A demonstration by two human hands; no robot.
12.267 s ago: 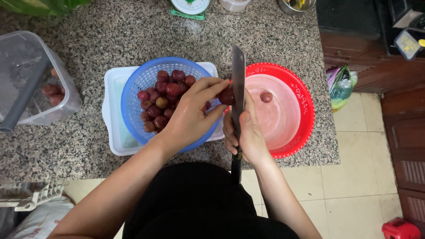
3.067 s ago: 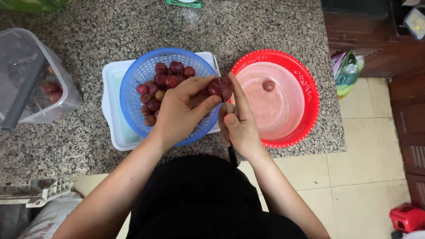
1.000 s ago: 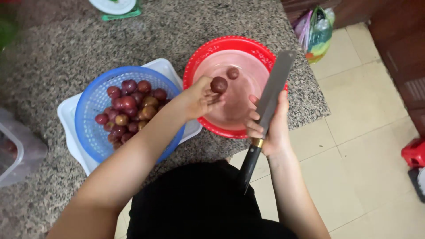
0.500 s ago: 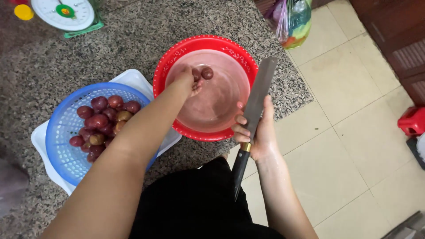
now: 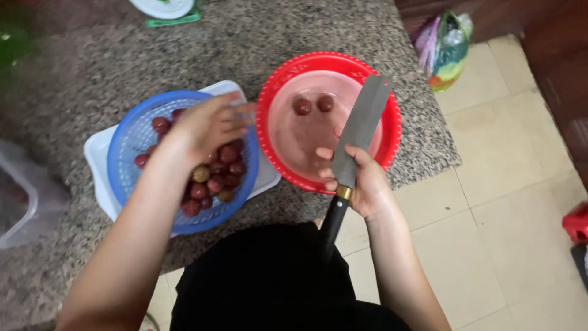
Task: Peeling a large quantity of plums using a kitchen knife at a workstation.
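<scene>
Person's forearms bare to the elbow, left hand (image 5: 205, 125) and right hand (image 5: 361, 184) ungloved, black garment (image 5: 269, 276) below, possibly an apron or trousers.

A home kitchen — granite counter (image 5: 294, 37), tiled floor (image 5: 508, 202), colanders.

1. A broad steel cleaver with a black handle (image 5: 358, 138) is gripped at the blade's base, its flat blade slanting up over the round red plastic colander (image 5: 389, 101).
2. Small dark-red round fruits (image 5: 214, 178) are heaped in the round blue plastic colander (image 5: 122, 165).
3. Two more such fruits (image 5: 312, 105) lie side by side inside the red colander.
</scene>
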